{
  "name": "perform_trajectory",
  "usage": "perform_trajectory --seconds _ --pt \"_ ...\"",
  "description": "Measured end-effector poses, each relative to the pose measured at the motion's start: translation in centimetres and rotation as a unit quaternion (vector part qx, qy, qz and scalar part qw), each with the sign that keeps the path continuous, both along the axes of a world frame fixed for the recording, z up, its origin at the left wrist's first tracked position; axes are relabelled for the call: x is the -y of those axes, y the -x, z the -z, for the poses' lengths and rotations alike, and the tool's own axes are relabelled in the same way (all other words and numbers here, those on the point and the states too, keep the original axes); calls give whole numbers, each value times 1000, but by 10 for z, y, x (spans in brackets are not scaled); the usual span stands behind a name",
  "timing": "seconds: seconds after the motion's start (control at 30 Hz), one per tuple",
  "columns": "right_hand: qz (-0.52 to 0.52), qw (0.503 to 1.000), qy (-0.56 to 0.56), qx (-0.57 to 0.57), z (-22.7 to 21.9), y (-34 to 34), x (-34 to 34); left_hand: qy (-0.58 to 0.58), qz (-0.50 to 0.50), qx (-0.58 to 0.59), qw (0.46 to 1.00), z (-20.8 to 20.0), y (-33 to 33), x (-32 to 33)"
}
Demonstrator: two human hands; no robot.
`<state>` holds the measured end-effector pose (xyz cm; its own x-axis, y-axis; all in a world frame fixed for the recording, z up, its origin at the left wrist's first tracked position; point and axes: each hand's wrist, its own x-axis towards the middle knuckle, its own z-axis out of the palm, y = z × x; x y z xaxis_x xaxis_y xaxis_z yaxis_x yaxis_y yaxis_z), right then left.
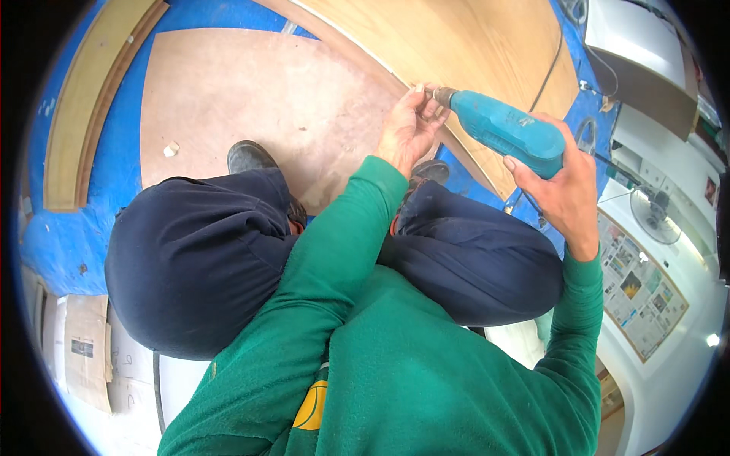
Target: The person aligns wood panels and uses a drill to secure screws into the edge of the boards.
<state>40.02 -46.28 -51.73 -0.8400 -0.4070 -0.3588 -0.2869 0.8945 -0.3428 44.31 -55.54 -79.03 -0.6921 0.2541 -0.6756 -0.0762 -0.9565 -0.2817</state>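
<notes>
My right hand (566, 178) is wrapped round the body of a teal power drill (506, 125), which lies nearly level and points to the left. The drill's dark chuck (443, 96) meets the fingertips of my left hand (414, 125). Those fingers are pinched together at the chuck's front end; whatever small piece is between them is too small to make out. Just beyond my left hand runs the edge of a large light-wood panel (456, 45), its side strip passing beneath the drill and hand.
A thin brownish sheet (220, 99) covers the floor before my feet, over blue sheeting (72, 243). Curved wooden pieces (95, 99) lie at the far left. A black cord (549, 72) crosses the panel. To the right are a fan (655, 213) and a newspaper-covered board (639, 285).
</notes>
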Motion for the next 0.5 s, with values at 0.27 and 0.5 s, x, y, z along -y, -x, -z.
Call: perform_trajectory --seconds 0.27,0.5 --pt "6 1000 0 13 -1 3 5 7 3 24 1000 -6 5 7" --pt "13 1000 -8 8 1 5 8 21 -9 2 1000 4 0 1"
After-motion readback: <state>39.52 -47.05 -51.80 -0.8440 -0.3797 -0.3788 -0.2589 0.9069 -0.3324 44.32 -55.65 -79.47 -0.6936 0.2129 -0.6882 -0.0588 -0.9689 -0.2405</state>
